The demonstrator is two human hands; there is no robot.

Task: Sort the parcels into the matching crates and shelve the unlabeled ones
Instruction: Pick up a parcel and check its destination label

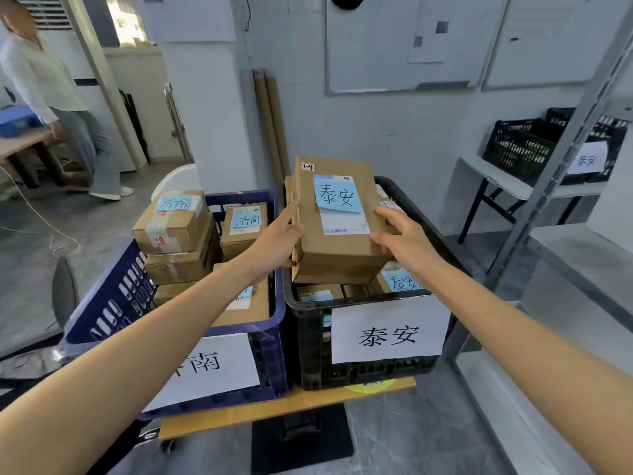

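Note:
A brown cardboard parcel (337, 234) with a blue note reading 泰安 sits on top of the pile in the black crate (315, 341), whose front sign also reads 泰安. My left hand (279, 240) grips its left side and my right hand (399, 234) holds its right side, fingers curled over the top edge. More parcels with blue notes lie beneath it in the black crate. To the left stands a blue crate (113, 303) with a sign ending in 南, filled with several parcels (173, 221) marked 济南.
Both crates rest on a wooden cart top (274, 409). A grey metal shelf (561, 255) stands at the right. Behind it a second black crate (520, 149) sits on a white folding table. A person (51, 94) stands at the far left by a desk.

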